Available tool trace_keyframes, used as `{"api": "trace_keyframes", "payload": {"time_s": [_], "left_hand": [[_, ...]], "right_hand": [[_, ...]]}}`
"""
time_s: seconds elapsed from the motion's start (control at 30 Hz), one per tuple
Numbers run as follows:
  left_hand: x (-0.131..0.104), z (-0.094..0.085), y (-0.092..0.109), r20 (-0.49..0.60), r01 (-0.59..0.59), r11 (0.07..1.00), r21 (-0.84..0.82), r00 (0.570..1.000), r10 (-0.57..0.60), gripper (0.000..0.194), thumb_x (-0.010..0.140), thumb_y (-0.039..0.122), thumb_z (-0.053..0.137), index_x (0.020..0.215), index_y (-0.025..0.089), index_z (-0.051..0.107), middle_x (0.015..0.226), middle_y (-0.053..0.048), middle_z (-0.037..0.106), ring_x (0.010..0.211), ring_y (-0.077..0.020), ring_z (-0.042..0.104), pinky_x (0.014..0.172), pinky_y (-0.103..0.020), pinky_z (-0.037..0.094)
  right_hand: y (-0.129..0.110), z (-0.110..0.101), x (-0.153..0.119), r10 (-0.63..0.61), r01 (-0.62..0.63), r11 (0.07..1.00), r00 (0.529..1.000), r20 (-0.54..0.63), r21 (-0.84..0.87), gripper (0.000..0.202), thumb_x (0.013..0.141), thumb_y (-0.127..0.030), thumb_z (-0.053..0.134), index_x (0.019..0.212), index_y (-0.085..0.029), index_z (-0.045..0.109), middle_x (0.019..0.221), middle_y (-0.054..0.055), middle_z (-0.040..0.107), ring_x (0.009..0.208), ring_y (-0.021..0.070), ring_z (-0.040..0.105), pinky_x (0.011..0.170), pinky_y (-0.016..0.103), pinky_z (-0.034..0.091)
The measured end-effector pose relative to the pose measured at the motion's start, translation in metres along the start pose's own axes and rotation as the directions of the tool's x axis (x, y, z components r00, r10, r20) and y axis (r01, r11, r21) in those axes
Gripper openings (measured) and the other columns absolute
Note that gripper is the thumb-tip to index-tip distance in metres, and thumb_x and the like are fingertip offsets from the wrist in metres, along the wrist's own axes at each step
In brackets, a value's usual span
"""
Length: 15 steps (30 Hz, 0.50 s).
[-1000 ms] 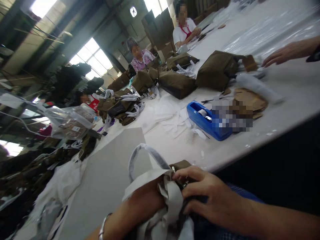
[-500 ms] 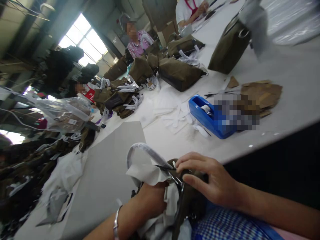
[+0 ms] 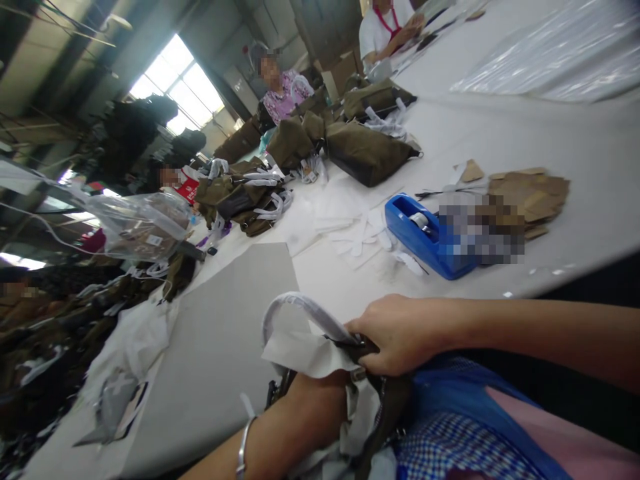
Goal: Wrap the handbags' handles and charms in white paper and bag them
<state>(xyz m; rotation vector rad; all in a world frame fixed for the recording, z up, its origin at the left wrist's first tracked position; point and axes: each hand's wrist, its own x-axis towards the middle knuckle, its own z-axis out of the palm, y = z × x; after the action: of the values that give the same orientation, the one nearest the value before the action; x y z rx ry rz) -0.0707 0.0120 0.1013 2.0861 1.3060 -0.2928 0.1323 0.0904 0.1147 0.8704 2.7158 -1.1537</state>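
Note:
An olive bag [image 3: 397,403] stands against my lap, its zipped mouth open and pale lining bunched out. Its wrapped handle [image 3: 295,301] arches up on the far side, with a sheet of white paper [image 3: 305,353] beside it. My left hand [image 3: 320,407], below a silver bangle, reaches into the bag; its fingers are hidden under the paper and lining. With fingers curled over the rim near the handle's base, my right hand [image 3: 400,333] grips the bag.
A blue tape dispenser [image 3: 425,237] sits ahead, beside brown cardboard pieces [image 3: 540,200]. White paper strips [image 3: 357,240] lie to its left. Several olive bags [image 3: 370,150] are piled farther back, near co-workers. Plastic sheeting [image 3: 545,60] covers the far right table. A grey board [image 3: 225,320] lies left.
My right hand has turned and closed on the bag's rim, where its fingers were looser before. The olive bag that was at the upper right is gone from view.

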Motion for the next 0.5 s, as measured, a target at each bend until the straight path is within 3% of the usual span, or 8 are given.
{"api": "trace_keyframes", "payload": {"time_s": [0.1, 0.17, 0.3, 0.4, 0.5], "left_hand": [[-0.004, 0.005, -0.006, 0.008, -0.034, 0.999, -0.002, 0.999, 0.034, 0.034, 0.082, 0.034, 0.060, 0.114, 0.023, 0.069, 0.119, -0.012, 0.072, 0.125, -0.0345, 0.057, 0.105, -0.044, 0.048], [-0.006, 0.008, -0.010, 0.010, -0.046, 0.999, -0.005, 0.999, 0.046, 0.038, 0.079, 0.035, 0.063, 0.115, 0.022, 0.068, 0.121, -0.012, 0.071, 0.126, -0.0351, 0.056, 0.106, -0.045, 0.048], [-0.007, 0.008, -0.006, -0.049, -0.056, 0.998, -0.002, 0.997, 0.056, 0.038, 0.082, 0.034, 0.060, 0.117, 0.023, 0.066, 0.120, -0.010, 0.072, 0.128, -0.0329, 0.054, 0.111, -0.043, 0.044], [-0.008, 0.001, 0.001, -0.084, -0.062, 0.998, 0.006, 0.994, 0.062, 0.038, 0.085, 0.030, 0.056, 0.120, 0.022, 0.066, 0.122, -0.011, 0.071, 0.129, -0.0325, 0.053, 0.114, -0.044, 0.040], [-0.010, -0.004, 0.003, 0.001, -0.057, 0.998, 0.031, 0.998, 0.057, 0.035, 0.082, 0.026, 0.058, 0.115, 0.020, 0.068, 0.116, -0.014, 0.073, 0.124, -0.0338, 0.058, 0.110, -0.045, 0.043]], "right_hand": [[0.000, -0.007, 0.003, -0.007, 0.001, 0.995, 0.998, 0.059, 0.100, 0.047, 0.083, -0.054, 0.067, 0.118, -0.024, 0.073, 0.098, 0.008, 0.078, 0.084, 0.0257, 0.072, 0.060, 0.028, 0.042], [-0.001, -0.009, 0.008, 0.053, -0.056, 0.997, 0.997, 0.055, 0.059, 0.048, 0.086, -0.058, 0.063, 0.113, -0.020, 0.075, 0.097, 0.010, 0.078, 0.084, 0.0257, 0.072, 0.059, 0.028, 0.041], [-0.004, -0.008, 0.021, 0.112, -0.112, 0.994, 0.985, 0.129, -0.005, 0.042, 0.086, -0.046, 0.060, 0.110, -0.016, 0.077, 0.097, 0.012, 0.078, 0.082, 0.0255, 0.071, 0.058, 0.028, 0.041], [-0.007, -0.005, 0.029, 0.193, -0.189, 0.980, 0.979, 0.071, -0.059, 0.045, 0.083, -0.044, 0.056, 0.105, -0.013, 0.079, 0.094, 0.017, 0.078, 0.081, 0.0289, 0.072, 0.057, 0.030, 0.042], [-0.008, -0.002, 0.036, 0.156, -0.154, 0.984, 0.987, 0.021, -0.095, 0.044, 0.083, -0.043, 0.057, 0.102, -0.011, 0.080, 0.091, 0.018, 0.077, 0.080, 0.0291, 0.072, 0.056, 0.030, 0.040]]}}
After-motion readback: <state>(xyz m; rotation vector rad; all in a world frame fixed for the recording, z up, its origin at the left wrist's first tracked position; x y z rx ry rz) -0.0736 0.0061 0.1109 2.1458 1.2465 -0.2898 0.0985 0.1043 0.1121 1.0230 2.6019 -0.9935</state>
